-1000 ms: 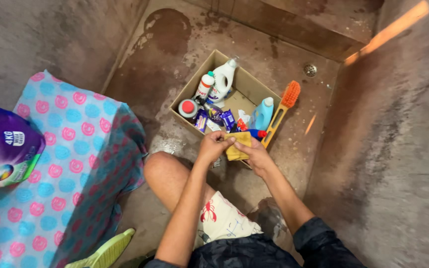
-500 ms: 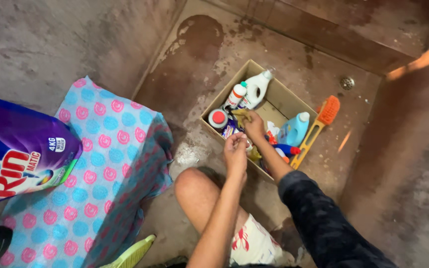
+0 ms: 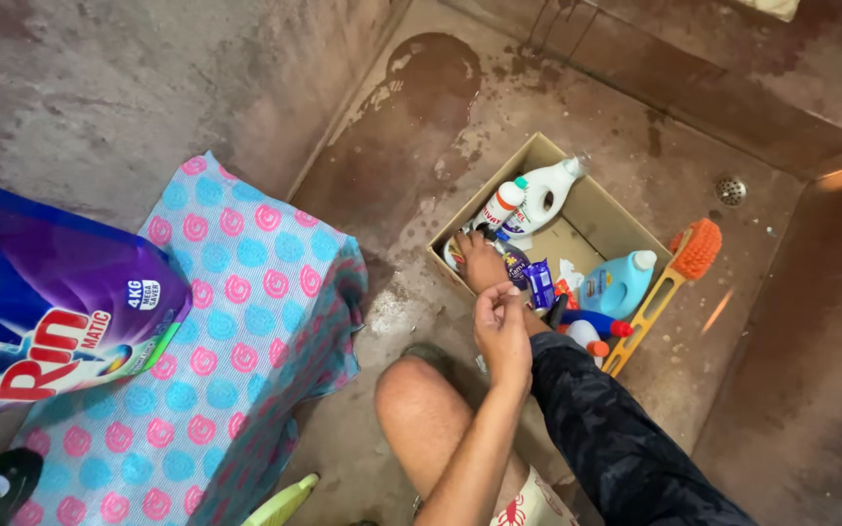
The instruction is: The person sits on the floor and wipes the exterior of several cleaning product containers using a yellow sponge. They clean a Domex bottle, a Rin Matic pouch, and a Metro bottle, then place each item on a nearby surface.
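A: Cardboard box [image 3: 604, 206] — on the wet concrete floor [image 3: 411, 127], set in toward the corner where floor meets wall. Landmark for everything below

B: Right hand?

A: Right hand [image 3: 480, 261] is down inside the box at its near-left corner, fingers curled onto the things packed there. What it grips is covered by the hand itself; cannot tell whether it pinches anything

B: Left hand?

A: Left hand [image 3: 502, 329] is just outside the near edge of the box, above the bent knee. Fingertips drawn together, thumb against them; whether something small sits between them cannot be told

B: Contents of the box?

A: White bottle [image 3: 546, 190] lying tilted along the far-left wall, a smaller white bottle with a red band [image 3: 499, 205] beside it. Purple sachets [image 3: 528, 276] mid-box, right beside the right hand. Blue bottle [image 3: 614, 282] at the right side. A spray bottle with red and blue parts [image 3: 589, 331] at the near-right edge

B: Outside it?

A: Orange scrub brush [image 3: 679, 281], yellow handle, leaning against the box's right rim. Floor drain [image 3: 730, 189] beyond the box to the right. Well left of the box, a blue cloth with pink swirls [image 3: 216, 331], a purple detergent bag [image 3: 41, 302] lying on it
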